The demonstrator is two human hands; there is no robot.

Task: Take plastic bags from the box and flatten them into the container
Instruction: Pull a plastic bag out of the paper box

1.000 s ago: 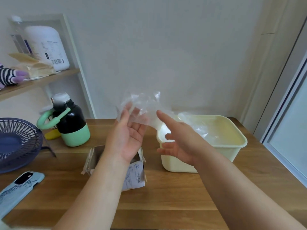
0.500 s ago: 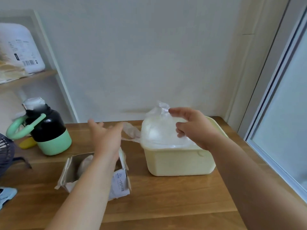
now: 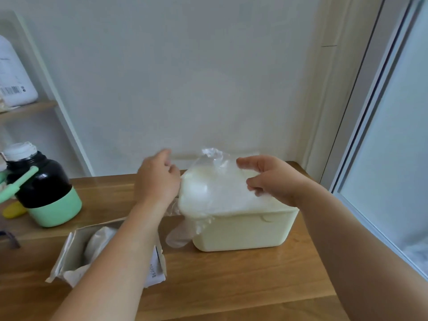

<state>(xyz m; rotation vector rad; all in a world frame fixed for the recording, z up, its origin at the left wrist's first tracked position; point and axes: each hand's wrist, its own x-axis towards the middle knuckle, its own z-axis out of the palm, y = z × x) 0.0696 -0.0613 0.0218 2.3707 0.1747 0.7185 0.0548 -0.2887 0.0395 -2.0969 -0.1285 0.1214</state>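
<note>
A clear plastic bag [image 3: 215, 188] lies spread over the top of the pale yellow container [image 3: 245, 230], with one end hanging down over the container's left front corner. My right hand [image 3: 273, 179] pinches the bag's right side above the container. My left hand [image 3: 157, 179] rests at the bag's left edge beside the container's left rim, fingers curled on the plastic. The open cardboard box [image 3: 76, 251] sits at the front left of the table, partly under my left forearm, with more crumpled bags inside it.
A black and mint green bottle [image 3: 44, 188] stands at the left on the wooden table [image 3: 231, 281]. A shelf with a white jug [image 3: 14, 77] is at the far left. The wall is just behind the container, and a glass door frame runs along the right.
The bag has come down flatter over the container's opening. My left hand moved right to the bag's left edge; my right hand stayed on its right side. The view shifted right.
</note>
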